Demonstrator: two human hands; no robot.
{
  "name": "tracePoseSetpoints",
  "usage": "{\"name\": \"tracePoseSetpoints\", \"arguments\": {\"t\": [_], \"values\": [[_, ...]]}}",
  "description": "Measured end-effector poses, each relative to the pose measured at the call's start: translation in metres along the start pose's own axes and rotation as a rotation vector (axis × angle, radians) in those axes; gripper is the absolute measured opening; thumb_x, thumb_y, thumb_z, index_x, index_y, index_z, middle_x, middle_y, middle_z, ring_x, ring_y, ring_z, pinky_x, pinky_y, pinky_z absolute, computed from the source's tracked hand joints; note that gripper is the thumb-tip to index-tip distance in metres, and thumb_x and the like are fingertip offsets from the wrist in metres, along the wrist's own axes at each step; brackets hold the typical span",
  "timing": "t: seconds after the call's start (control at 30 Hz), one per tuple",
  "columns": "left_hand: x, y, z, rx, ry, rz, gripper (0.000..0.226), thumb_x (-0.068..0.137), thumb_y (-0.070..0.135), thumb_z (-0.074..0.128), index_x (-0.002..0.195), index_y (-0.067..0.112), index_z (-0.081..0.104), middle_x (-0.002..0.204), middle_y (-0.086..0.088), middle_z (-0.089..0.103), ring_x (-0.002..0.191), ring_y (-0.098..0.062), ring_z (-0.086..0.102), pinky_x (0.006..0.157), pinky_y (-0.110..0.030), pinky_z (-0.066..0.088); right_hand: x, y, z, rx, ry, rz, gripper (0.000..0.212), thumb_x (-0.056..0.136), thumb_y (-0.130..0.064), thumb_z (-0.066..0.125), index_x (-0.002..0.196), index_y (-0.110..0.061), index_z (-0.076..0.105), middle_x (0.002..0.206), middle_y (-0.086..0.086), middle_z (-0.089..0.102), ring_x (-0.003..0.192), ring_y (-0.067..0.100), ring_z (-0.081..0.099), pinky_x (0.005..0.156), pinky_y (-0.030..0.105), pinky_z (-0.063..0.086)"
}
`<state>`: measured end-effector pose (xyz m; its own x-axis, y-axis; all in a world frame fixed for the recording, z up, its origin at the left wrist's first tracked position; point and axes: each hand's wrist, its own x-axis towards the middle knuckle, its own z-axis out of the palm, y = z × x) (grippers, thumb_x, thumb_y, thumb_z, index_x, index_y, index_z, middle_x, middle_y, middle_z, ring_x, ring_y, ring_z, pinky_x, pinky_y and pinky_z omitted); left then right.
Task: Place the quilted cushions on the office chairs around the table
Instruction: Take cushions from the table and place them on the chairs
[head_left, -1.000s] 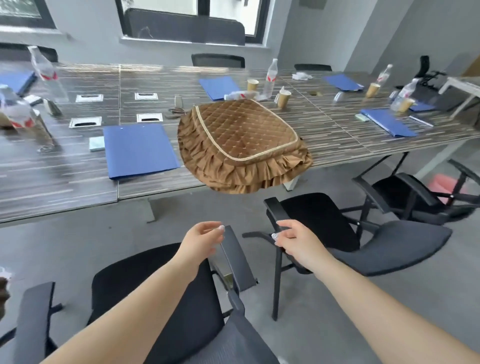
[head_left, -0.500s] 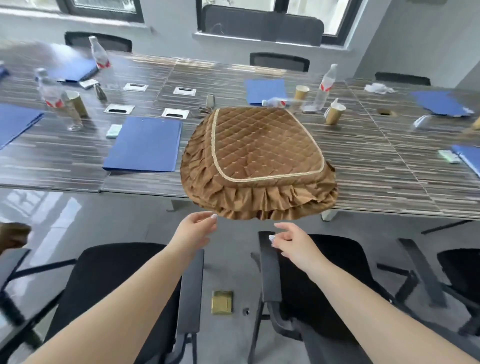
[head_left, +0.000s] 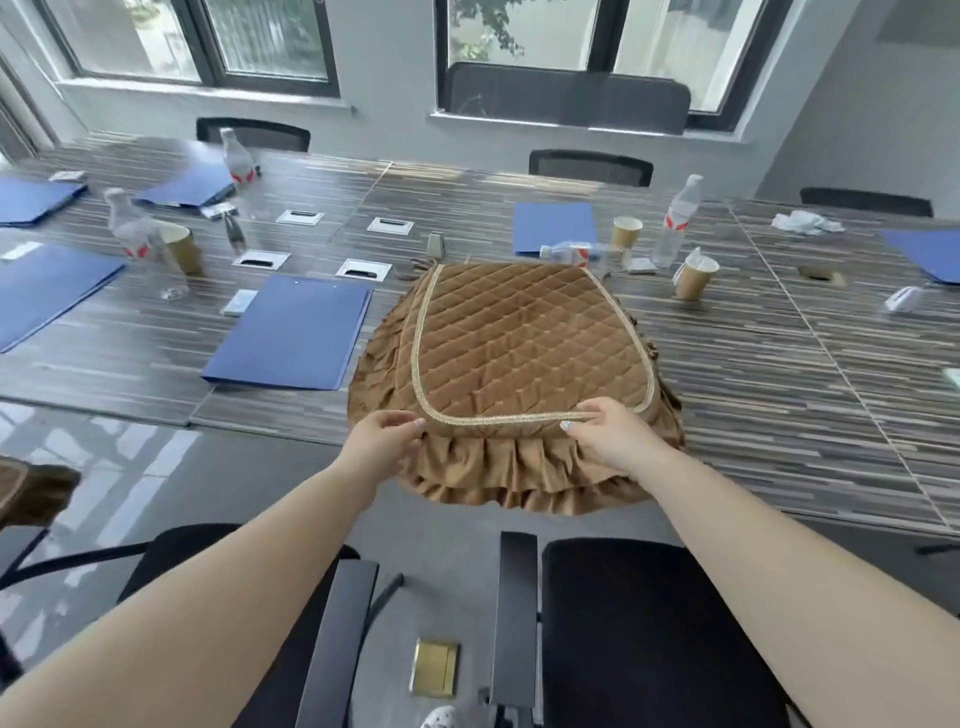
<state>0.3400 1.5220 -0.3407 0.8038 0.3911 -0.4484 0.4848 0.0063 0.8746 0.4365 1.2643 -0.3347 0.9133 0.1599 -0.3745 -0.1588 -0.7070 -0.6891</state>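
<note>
Striped tabletop (head_left: 727, 374) under windows; left hand (head_left: 382, 436) and right hand (head_left: 610, 434) each pinch quilted cushion (head_left: 524, 348) overhanging its near edge, blue folder (head_left: 296, 332) beside.

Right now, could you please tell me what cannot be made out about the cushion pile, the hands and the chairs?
- Cushion pile: how many are stacked; only frill layers show, head view.
- Left hand and right hand: fingers under the frill are hidden, so the grip is unclear.
- Right chair: the forearm and bottom edge cut it off.
- Brown thing at left edge: cropped; unidentifiable.
- Bottle labels: too small.
</note>
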Motion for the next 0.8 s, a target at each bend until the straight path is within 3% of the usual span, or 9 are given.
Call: {"name": "tracePoseSetpoints", "arguments": {"t": [0.13, 0.23, 0.33, 0.43, 0.6, 0.7, 0.8], "values": [[0.071, 0.021, 0.008, 0.129, 0.035, 0.035, 0.033, 0.087, 0.029, 0.065, 0.117, 0.017, 0.060, 0.121, -0.004, 0.063, 0.105, -0.019, 0.058, 0.086, -0.034, 0.045, 0.048, -0.003, -0.021, -0.072, 0.044, 0.033, 0.060, 0.088, -0.039, 0.062, 0.140, -0.018, 0.042, 0.130, 0.003, 0.056, 0.112, 0.022, 0.057, 0.088, 0.029, 0.041], [0.135, 0.033, 0.016, 0.208, 0.068, 0.023, 0.058, 0.086, 0.029, 0.068, 0.136, 0.012, 0.046, 0.136, -0.010, 0.053, 0.110, -0.025, 0.054, 0.087, -0.034, 0.042, 0.094, 0.003, -0.031, -0.086, 0.051, 0.112, 0.081, 0.085, -0.042, 0.065, 0.151, -0.019, 0.023, 0.150, 0.008, 0.039, 0.129, 0.026, 0.047, 0.101, 0.032, 0.039], [0.184, 0.035, 0.019, 0.301, 0.160, 0.007, 0.081, 0.082, 0.032, 0.070, 0.149, 0.013, 0.027, 0.147, -0.014, 0.042, 0.130, -0.033, 0.046, 0.102, -0.045, 0.040, 0.131, 0.013, -0.036, -0.143, 0.071, 0.182, 0.091, 0.084, -0.044, 0.065, 0.153, -0.017, 0.013, 0.156, 0.008, 0.028, 0.138, 0.028, 0.038, 0.108, 0.037, 0.036], [0.231, 0.027, 0.022, 0.356, 0.214, 0.025, 0.094, 0.078, 0.038, 0.072, 0.152, 0.015, 0.019, 0.153, -0.016, 0.034, 0.137, -0.036, 0.038, 0.110, -0.052, 0.034, 0.166, 0.019, -0.042, -0.180, 0.130, 0.217, 0.093, 0.081, -0.047, 0.068, 0.152, -0.013, 0.018, 0.156, 0.010, 0.029, 0.140, 0.029, 0.033, 0.111, 0.040, 0.033], [0.272, 0.012, 0.032, 0.299, 0.257, -0.017, 0.108, 0.077, 0.049, 0.072, 0.154, 0.015, 0.004, 0.153, -0.017, 0.035, 0.136, -0.039, 0.039, 0.109, -0.055, 0.034, 0.212, 0.047, -0.054, -0.140, 0.209, 0.363, 0.096, 0.072, -0.049, 0.075, 0.146, -0.008, 0.029, 0.146, 0.011, 0.042, 0.131, 0.031, 0.044, 0.105, 0.042, 0.040], [0.277, 0.004, 0.036, 0.335, 0.325, 0.018, 0.103, 0.078, 0.055, 0.067, 0.153, 0.017, 0.009, 0.150, -0.013, 0.041, 0.134, -0.038, 0.043, 0.108, -0.055, 0.034, 0.230, 0.060, -0.044, -0.013, 0.227, 0.409, 0.093, 0.066, -0.047, 0.080, 0.139, -0.008, 0.039, 0.138, 0.009, 0.052, 0.124, 0.031, 0.051, 0.102, 0.038, 0.042], [0.277, 0.004, 0.035, 0.370, 0.388, 0.053, 0.095, 0.076, 0.058, 0.067, 0.150, 0.014, 0.026, 0.149, -0.010, 0.044, 0.135, -0.034, 0.043, 0.107, -0.054, 0.036, 0.239, 0.064, -0.037, -0.010, 0.383, 0.459, 0.082, 0.063, -0.055, 0.077, 0.124, -0.006, 0.055, 0.126, 0.016, 0.059, 0.116, 0.036, 0.055, 0.094, 0.040, 0.047]]}}
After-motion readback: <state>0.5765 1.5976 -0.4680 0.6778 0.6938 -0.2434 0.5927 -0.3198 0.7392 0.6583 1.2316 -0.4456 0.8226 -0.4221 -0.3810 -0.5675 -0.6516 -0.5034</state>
